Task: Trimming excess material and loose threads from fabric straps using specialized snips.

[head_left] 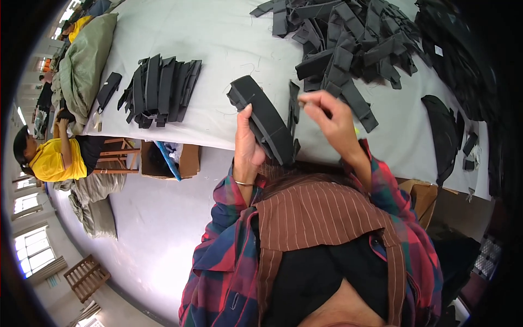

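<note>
My left hand [248, 143] grips a long dark grey fabric strip [264, 117], folded and padded-looking, with more layers under it. The strip slants over the table's near edge, its far end tipped to the left. To the right of it, my right hand [331, 119] is closed in a pinch; whatever sits between thumb and forefinger is too small to make out. A narrow dark fabric piece [293, 109] lies between the two hands, close to the right fingertips. Loose threads trail on the white tabletop around the strip's far end.
A row of similar dark strips [163, 90] lies on the left of the white table [218, 32]. At the far right is a large heap of strips [348, 43], with black fabric [457, 60] beyond. A cardboard box [188, 161] stands on the floor; a person in yellow [54, 161] is at left.
</note>
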`<act>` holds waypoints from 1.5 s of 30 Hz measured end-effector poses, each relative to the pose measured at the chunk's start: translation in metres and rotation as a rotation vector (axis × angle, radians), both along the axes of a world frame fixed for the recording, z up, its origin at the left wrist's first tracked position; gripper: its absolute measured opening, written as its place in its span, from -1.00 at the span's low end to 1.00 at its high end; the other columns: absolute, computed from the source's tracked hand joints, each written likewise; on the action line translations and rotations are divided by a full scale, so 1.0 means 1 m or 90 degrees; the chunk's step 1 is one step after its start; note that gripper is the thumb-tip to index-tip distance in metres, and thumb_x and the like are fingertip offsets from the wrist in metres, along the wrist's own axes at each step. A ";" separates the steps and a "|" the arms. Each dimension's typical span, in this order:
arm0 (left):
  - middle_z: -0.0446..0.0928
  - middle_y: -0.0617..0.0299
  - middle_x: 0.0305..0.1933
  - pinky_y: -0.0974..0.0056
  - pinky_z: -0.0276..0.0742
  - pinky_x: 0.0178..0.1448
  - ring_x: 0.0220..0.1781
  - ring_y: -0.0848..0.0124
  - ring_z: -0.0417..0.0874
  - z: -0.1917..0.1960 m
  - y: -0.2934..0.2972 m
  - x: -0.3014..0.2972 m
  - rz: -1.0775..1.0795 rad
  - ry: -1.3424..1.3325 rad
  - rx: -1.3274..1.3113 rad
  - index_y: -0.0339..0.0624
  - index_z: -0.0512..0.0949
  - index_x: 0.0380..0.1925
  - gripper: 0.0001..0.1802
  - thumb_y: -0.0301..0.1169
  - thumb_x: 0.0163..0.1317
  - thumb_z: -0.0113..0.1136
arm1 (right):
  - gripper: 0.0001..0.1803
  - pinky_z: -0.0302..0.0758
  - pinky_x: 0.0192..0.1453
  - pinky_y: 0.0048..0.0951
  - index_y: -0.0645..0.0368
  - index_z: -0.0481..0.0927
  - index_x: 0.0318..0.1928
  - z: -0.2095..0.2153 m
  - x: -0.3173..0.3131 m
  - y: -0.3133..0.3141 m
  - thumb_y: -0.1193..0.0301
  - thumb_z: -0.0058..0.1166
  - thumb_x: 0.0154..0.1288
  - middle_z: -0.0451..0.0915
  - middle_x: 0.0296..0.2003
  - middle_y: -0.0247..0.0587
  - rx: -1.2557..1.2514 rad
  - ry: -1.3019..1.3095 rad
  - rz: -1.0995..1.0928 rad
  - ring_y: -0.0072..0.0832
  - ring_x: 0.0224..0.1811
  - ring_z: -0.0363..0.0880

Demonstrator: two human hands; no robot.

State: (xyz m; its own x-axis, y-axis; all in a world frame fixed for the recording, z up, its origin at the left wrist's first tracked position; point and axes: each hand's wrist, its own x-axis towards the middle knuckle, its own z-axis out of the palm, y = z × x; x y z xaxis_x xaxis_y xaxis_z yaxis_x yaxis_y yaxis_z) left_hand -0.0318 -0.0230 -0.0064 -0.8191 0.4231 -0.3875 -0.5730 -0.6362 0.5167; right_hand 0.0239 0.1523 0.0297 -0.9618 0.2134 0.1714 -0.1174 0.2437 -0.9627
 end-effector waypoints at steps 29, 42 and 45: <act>0.51 0.31 -0.25 0.33 0.56 -0.24 -0.33 0.46 0.56 0.015 -0.020 -0.021 0.062 0.140 -0.038 -0.11 0.33 0.22 -0.45 -0.02 0.37 -0.08 | -0.83 0.41 -0.36 -0.58 0.20 0.63 -0.19 0.012 0.001 -0.013 0.47 0.16 0.18 0.61 -0.45 -0.23 0.136 0.027 0.057 -0.52 -0.48 0.54; 0.53 0.29 -0.33 0.41 0.50 -0.33 -0.38 0.53 0.55 0.018 -0.008 -0.014 0.122 0.145 -0.106 -0.24 0.48 -0.16 -0.59 -0.06 0.37 0.00 | -0.85 0.46 -0.37 -0.46 0.22 0.61 -0.30 0.017 0.006 -0.043 0.45 0.23 0.12 0.63 -0.42 -0.18 0.246 0.085 0.120 -0.33 -0.44 0.60; 0.53 0.32 -0.36 0.42 0.51 -0.38 -0.43 0.54 0.56 0.018 -0.007 -0.013 0.112 0.142 -0.110 -0.18 0.48 -0.17 -0.63 -0.08 0.36 0.01 | -0.86 0.46 -0.38 -0.46 0.21 0.61 -0.30 0.015 0.004 -0.044 0.46 0.23 0.10 0.63 -0.42 -0.19 0.244 0.107 0.124 -0.32 -0.45 0.60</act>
